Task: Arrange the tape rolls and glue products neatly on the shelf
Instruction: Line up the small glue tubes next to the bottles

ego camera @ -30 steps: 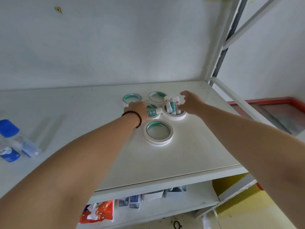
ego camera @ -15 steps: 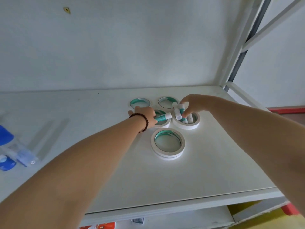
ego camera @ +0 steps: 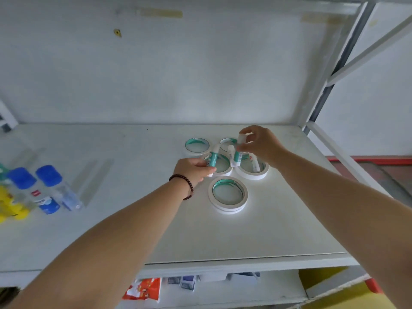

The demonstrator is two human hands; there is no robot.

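Observation:
Several white tape rolls with teal cores lie flat on the white shelf (ego camera: 124, 224). The nearest tape stack (ego camera: 227, 195) sits alone in front. My left hand (ego camera: 193, 170) grips one teal-and-white glue stick (ego camera: 213, 157), held upright over the middle roll (ego camera: 223, 167). My right hand (ego camera: 259, 145) holds two glue sticks (ego camera: 236, 155) lifted above the right roll (ego camera: 252, 175), in which another glue stick (ego camera: 255, 165) still lies. Two more rolls (ego camera: 197, 145) lie at the back; the right one of them is partly hidden.
Clear glue bottles with blue caps (ego camera: 48, 189) and yellow items (ego camera: 9, 206) lie at the shelf's left. A metal shelf post (ego camera: 323, 92) rises at the back right. A lower shelf holds a red packet (ego camera: 145, 288) and small boxes.
Both hands have lifted glue sticks up out of the rolls: the left one tilted its stick upright, the right one raised two. The camera has moved, showing more of the left side.

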